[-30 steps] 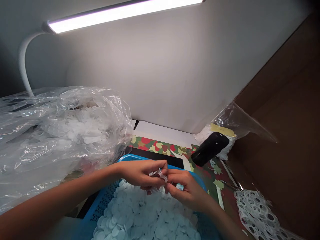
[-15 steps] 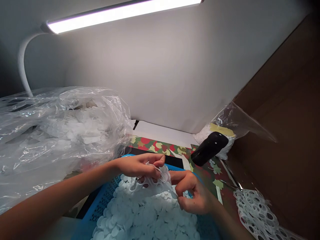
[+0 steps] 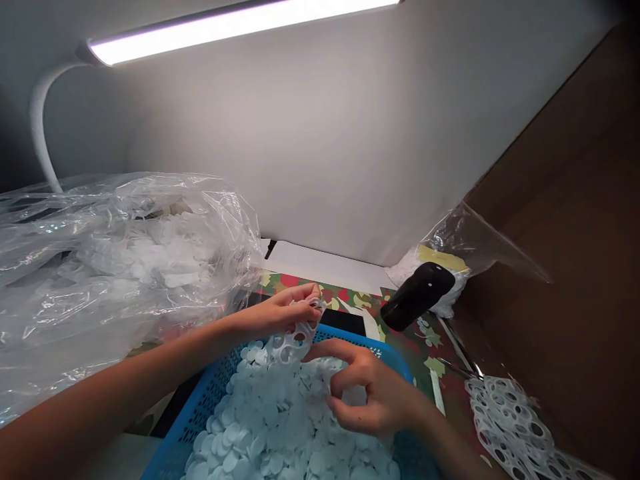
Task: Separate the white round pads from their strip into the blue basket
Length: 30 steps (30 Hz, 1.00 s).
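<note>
A person's left hand [image 3: 286,311] pinches a limp white sheet with round holes [image 3: 289,347] between thumb and fingers, just above the back of a blue basket [image 3: 389,351]. The right hand [image 3: 373,388] hangs beside it, thumb and forefinger spread apart and the other fingers bent; whether its forefinger touches the sheet's edge cannot be told. Beneath both hands, loose white discs [image 3: 295,427] lie thick in the basket. The work looks well along, judging by that pile and by a heap of similar holed sheets [image 3: 517,423] at the far right; several holes in the held sheet show empty, though whether any disc remains in it is unclear. Farther out, a dark, rounded object [image 3: 419,295] rests on the leaf-patterned surface [image 3: 415,347], in front of a small clear bag [image 3: 493,243] holding white material. At left, a large clear bag [image 3: 37,317] contains more white pieces, perhaps work left to do, under a bright lamp [image 3: 245,30].
</note>
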Motion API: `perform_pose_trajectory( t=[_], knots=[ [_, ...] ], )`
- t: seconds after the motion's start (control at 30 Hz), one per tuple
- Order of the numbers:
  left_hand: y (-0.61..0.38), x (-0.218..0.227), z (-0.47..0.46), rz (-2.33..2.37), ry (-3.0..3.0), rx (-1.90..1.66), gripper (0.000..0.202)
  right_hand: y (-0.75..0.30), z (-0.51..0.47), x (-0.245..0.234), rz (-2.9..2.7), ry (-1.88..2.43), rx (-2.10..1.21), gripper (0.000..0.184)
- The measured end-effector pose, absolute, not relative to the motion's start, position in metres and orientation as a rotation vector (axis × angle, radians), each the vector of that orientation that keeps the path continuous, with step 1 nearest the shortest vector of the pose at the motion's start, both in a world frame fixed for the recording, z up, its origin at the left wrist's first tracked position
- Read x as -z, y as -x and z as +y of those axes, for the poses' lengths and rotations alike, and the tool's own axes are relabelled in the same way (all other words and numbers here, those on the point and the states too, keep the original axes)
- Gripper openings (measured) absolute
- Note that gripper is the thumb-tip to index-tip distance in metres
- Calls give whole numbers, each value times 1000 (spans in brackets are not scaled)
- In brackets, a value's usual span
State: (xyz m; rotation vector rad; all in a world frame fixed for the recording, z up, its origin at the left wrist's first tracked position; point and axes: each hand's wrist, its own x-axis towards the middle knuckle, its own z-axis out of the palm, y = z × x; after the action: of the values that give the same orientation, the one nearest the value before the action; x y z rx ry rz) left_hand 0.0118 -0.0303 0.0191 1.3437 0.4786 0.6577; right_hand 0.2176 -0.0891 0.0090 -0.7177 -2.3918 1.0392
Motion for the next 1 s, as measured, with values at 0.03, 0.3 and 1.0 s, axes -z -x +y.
perform_pose_trajectory(
  t=[0.03,0.3,1.0],
  knots=[
    [-12,-17,-30,461,-1373,-633,26,-217,-89,-9,-2375,756,-1014,16],
    [-10,-17,-33,356,-1601,-484,20,-218,-85,-2,-2100,1024,-966,26],
    [-12,-10,-32,490,-1561,-561,44,-221,-80,-7,-1866,860,-914,11]
  ],
)
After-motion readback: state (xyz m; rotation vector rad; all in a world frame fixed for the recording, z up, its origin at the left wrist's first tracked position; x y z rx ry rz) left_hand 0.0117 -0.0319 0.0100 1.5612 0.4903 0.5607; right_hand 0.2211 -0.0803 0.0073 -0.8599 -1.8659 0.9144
